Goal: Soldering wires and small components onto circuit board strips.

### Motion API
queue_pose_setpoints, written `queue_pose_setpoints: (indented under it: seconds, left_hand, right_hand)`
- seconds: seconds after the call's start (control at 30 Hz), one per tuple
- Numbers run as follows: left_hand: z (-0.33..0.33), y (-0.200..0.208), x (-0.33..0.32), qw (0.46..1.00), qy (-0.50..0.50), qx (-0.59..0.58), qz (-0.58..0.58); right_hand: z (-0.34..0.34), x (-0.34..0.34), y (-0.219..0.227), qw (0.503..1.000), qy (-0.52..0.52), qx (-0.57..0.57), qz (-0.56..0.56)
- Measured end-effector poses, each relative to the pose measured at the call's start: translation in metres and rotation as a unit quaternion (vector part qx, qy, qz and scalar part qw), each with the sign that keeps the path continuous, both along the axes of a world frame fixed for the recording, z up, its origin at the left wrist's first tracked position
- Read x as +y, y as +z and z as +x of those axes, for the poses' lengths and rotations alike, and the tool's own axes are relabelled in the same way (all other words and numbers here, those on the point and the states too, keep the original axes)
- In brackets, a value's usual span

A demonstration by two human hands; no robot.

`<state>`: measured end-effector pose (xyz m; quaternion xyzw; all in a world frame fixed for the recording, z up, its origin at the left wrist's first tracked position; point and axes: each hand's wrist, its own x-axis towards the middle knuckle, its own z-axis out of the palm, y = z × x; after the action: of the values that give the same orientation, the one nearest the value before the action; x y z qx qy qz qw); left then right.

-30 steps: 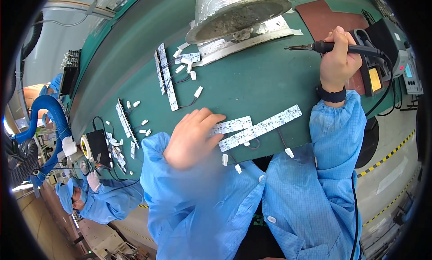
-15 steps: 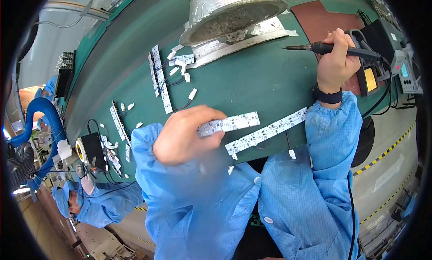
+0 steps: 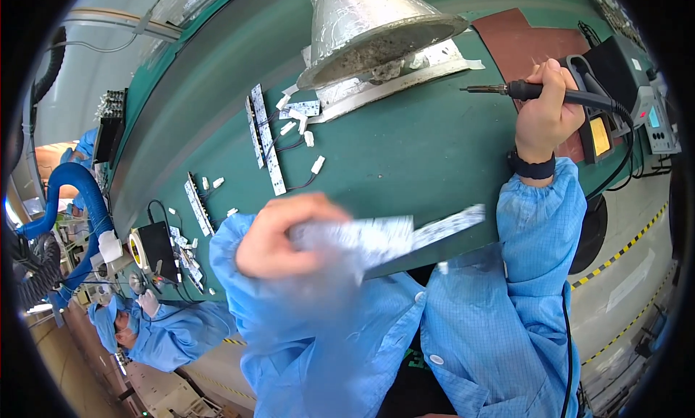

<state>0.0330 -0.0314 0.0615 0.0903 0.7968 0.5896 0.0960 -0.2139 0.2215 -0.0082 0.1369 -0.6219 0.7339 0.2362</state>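
Observation:
In my right hand (image 3: 548, 123), raised at the right of the bench, the black handle of a soldering iron (image 3: 525, 90) is gripped, its metal tip pointing left. My left hand (image 3: 279, 237) is closed on a short white circuit board strip (image 3: 376, 233), smeared by motion. Just behind that strip a longer circuit board strip (image 3: 456, 225) slants up to the right, also blurred. Whether my left hand holds this long strip too, I cannot tell. A small white connector (image 3: 443, 267) shows below it.
A silver fume hood cone (image 3: 380, 27) stands at the back. Board strips (image 3: 268, 146) with wired white connectors lie left of it. At the right sit a soldering station (image 3: 651, 117) and a yellow sponge tray (image 3: 599, 136). A co-worker (image 3: 159, 331) in blue works at far left.
The long strip has shifted down and left, overlapping the short one in my left hand, and blurs. My left hand is slightly lower. My right hand keeps its grip on the soldering iron.

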Motion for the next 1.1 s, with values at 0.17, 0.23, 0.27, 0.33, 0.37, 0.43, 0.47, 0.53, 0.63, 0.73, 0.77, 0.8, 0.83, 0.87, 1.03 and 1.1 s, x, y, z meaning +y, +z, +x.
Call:
queue_pose_setpoints:
  seconds: [0.17, 0.23, 0.27, 0.33, 0.37, 0.43, 0.47, 0.53, 0.63, 0.73, 0.77, 0.8, 0.83, 0.87, 1.03, 1.1]
  left_hand:
    - [-0.037, -0.016, 0.036, 0.962, 0.171, 0.027, -0.209]
    - [-0.04, -0.034, 0.042, 0.958, 0.173, 0.052, -0.221]
    - [-0.039, -0.041, 0.046, 0.957, 0.201, 0.043, -0.203]
    - [-0.039, -0.049, 0.05, 0.957, 0.252, 0.001, -0.145]
    - [-0.04, -0.051, 0.052, 0.958, 0.251, 0.001, -0.139]
    - [-0.041, -0.053, 0.052, 0.943, 0.304, -0.007, -0.133]
    - [-0.04, -0.056, 0.053, 0.939, 0.321, -0.013, -0.12]
    - [-0.04, -0.056, 0.054, 0.938, 0.327, -0.026, -0.114]
    - [-0.04, -0.06, 0.054, 0.936, 0.332, -0.019, -0.117]
    - [-0.04, -0.061, 0.054, 0.937, 0.324, 0.012, -0.134]
    - [-0.038, -0.062, 0.053, 0.935, 0.326, 0.01, -0.14]
    - [-0.037, -0.062, 0.053, 0.933, 0.327, 0.007, -0.146]
    - [-0.037, -0.061, 0.053, 0.934, 0.328, 0.006, -0.142]
    - [-0.037, -0.06, 0.053, 0.933, 0.328, 0.002, -0.146]
    - [-0.041, -0.064, 0.054, 0.931, 0.331, 0.014, -0.15]
    - [-0.042, -0.062, 0.054, 0.933, 0.33, -0.001, -0.145]
  right_hand:
    - [0.0, 0.001, 0.001, 1.0, -0.009, 0.006, -0.016]
    - [0.003, -0.002, 0.003, 0.999, -0.006, 0.025, -0.02]
    - [0.006, -0.004, 0.004, 0.999, -0.007, 0.028, -0.018]
    - [0.013, -0.008, 0.004, 0.999, 0.015, 0.036, -0.035]
    - [0.021, -0.013, 0.009, 0.998, 0.011, 0.055, -0.028]
    - [0.04, -0.02, 0.015, 0.996, 0.051, 0.073, -0.021]
    - [0.048, -0.021, 0.014, 0.992, 0.081, 0.096, 0.006]
    - [0.053, -0.018, 0.013, 0.966, 0.188, 0.162, 0.073]
    - [0.052, -0.024, 0.014, 0.933, 0.246, 0.226, 0.135]
    - [0.052, -0.025, 0.012, 0.932, 0.249, 0.214, 0.155]
    - [0.051, -0.026, 0.009, 0.93, 0.251, 0.216, 0.158]
    - [0.051, -0.027, 0.007, 0.929, 0.254, 0.217, 0.16]
    - [0.052, -0.028, 0.007, 0.928, 0.255, 0.217, 0.164]
    - [0.053, -0.029, 0.008, 0.929, 0.248, 0.214, 0.171]
    - [0.051, -0.029, 0.004, 0.931, 0.238, 0.213, 0.178]
    - [0.05, -0.029, 0.004, 0.929, 0.24, 0.218, 0.18]
